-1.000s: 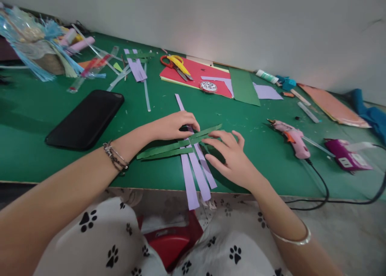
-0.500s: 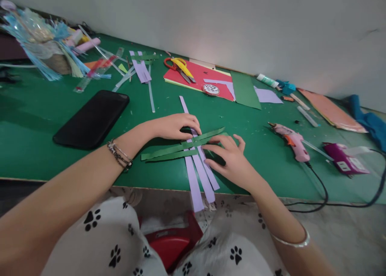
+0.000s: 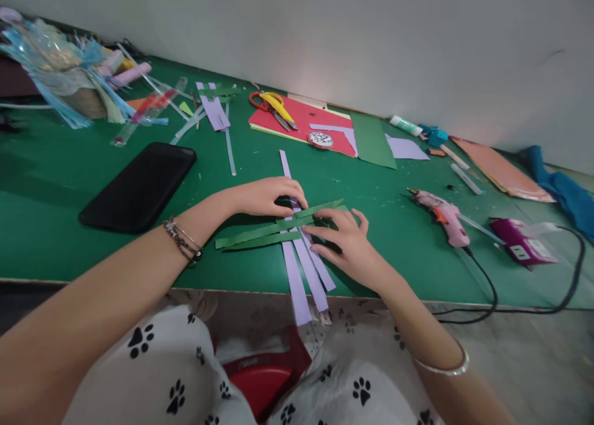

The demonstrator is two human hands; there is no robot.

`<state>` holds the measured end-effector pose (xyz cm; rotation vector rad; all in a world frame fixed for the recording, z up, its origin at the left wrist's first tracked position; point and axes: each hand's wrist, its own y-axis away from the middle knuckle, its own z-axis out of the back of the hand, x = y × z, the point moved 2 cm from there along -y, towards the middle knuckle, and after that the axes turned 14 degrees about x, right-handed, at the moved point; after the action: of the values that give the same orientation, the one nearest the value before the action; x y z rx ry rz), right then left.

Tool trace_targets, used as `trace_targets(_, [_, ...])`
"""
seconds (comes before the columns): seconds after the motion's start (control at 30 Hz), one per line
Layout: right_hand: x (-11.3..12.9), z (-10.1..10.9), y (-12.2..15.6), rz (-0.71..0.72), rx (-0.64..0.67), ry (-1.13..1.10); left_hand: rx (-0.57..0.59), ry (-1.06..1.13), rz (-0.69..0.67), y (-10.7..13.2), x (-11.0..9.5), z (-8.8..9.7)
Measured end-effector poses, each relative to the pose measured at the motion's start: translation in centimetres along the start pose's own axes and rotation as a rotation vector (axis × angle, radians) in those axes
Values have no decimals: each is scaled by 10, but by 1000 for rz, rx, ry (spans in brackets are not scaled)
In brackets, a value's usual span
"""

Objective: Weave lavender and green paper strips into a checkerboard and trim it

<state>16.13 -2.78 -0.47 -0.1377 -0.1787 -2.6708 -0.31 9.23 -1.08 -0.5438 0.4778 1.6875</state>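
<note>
Several purple paper strips lie lengthwise near the table's front edge, their lower ends jutting past it. Green paper strips cross them, interlaced around the middle. My left hand curves over the upper part of the crossing, thumb and fingertips closed on a purple strip against the table. From the right, my right hand rests its fingertips on the crossing, fingers spread apart and gripping nothing. Its fingers cover the right part of the green strips.
A black phone lies left. Behind are scissors on red paper, a round patterned tin and a smaller woven piece. At right are a pink glue gun and a purple power block with cords.
Both hands stay at the crossed strips with almost the same pose; my right fingers have shifted very slightly. The camera view has turned a little to the right.
</note>
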Motion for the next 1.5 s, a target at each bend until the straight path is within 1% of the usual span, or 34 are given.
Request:
trace_targets(0.1, [1, 1, 0, 8, -22, 6, -8, 0, -3, 0, -1, 0])
trace_targets(0.17, [0, 3, 0, 3, -66, -4, -12, -2, 0, 0, -1, 0])
trace_targets(0.3, [-5, 6, 0, -123, -216, -47, -18, -9, 11, -1, -2, -1])
trace_targets(0.37, [-8, 6, 0, -159, -247, -46, -19, -11, 17, -1, -2, -1])
trace_targets(0.5, [-7, 3, -2, -152, -225, -8, -32, -24, 43, -3, -3, -2])
trace_targets(0.67, [-5, 3, -2, -157, -228, 7, -44, -37, 53, -5, -4, -3])
trace_targets(0.9, [-3, 0, -5, -124, -177, 16, -91, -62, 100, -5, -2, -6])
trace_targets(1.17, [-4, -4, -3, -92, -136, 54, -76, -65, 106, -5, 1, -7])
trace_targets(1.5, [-2, -3, -2, -89, -154, 85, -71, -43, 117, -4, 1, -6])
